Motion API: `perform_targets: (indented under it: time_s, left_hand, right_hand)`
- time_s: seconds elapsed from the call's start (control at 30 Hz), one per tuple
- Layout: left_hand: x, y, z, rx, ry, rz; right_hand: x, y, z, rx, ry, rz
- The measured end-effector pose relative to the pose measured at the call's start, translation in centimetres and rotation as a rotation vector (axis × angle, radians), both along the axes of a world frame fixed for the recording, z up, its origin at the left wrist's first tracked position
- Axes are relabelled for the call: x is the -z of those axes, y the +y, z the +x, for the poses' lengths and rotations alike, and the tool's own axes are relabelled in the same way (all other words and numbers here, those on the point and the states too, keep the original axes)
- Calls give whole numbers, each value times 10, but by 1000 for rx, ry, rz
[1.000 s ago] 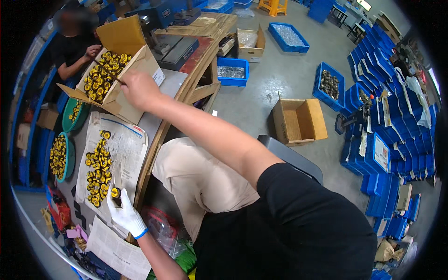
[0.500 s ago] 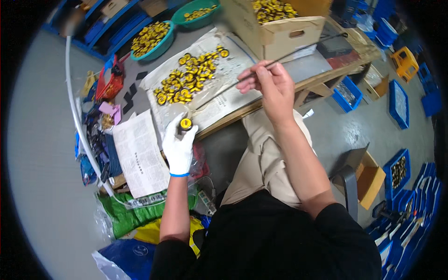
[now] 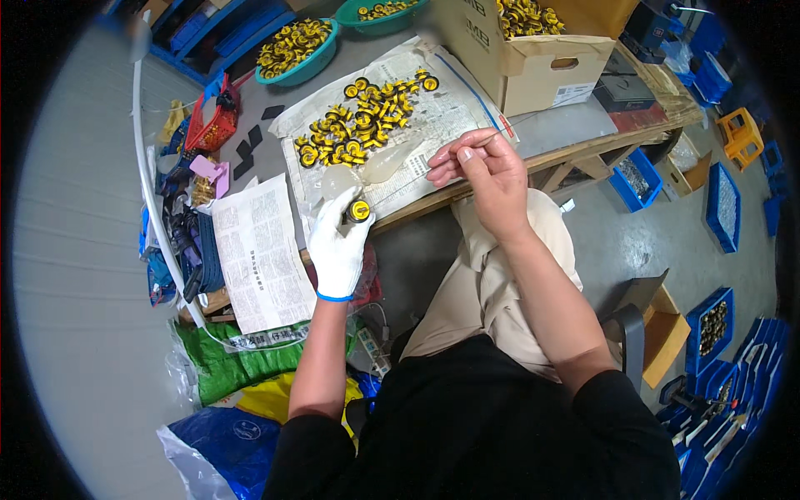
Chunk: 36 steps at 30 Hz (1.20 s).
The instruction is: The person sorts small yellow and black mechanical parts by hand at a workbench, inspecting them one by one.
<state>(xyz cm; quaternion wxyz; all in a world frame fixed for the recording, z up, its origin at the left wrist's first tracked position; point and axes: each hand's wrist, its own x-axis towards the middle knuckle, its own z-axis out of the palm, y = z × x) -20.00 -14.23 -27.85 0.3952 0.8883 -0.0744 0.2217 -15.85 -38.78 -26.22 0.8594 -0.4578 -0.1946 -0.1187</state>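
My left hand (image 3: 337,254), in a white glove with a blue cuff, grips a small round part with a yellow face and dark rim (image 3: 359,211) near the table's front edge. Bare, my right hand (image 3: 487,171) hovers above the newspaper with thumb and fingers pinched together. What lies in that pinch is too thin to make out. Between the hands, a crumpled translucent plastic piece (image 3: 392,162) rests on the newspaper (image 3: 458,96). Just behind it lies a loose heap of yellow-and-black parts (image 3: 358,125).
Teal basins (image 3: 321,62) of similar parts stand at the back. A cardboard box (image 3: 554,79) holds more at the back right. A red basket (image 3: 212,121) and a newspaper sheet (image 3: 258,250) are on the left. Blue trays (image 3: 637,183) and an orange stool (image 3: 739,136) stand on the floor right.
The view has shifted, so the table sits higher and farther right. A long thin dark rod, earlier held across by my right hand, no longer shows clearly. My left hand keeps its round part.
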Motion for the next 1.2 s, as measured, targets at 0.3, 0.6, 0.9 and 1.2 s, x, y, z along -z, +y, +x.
perform_targets:
  time_s: [0.3,0.6,0.9,1.2]
  left_hand:
    - [-1,6,-3,16,-63,104]
    - [-11,18,-3,-33,-93,394]
    - [-11,23,-1,-52,-44,328]
    - [6,36,-1,-49,17,-224]
  right_hand:
    - [3,4,3,-17,44,-27]
    - [1,6,1,-26,73,-5]
    - [7,6,1,-13,61,-14]
    - [9,6,2,-1,94,-22]
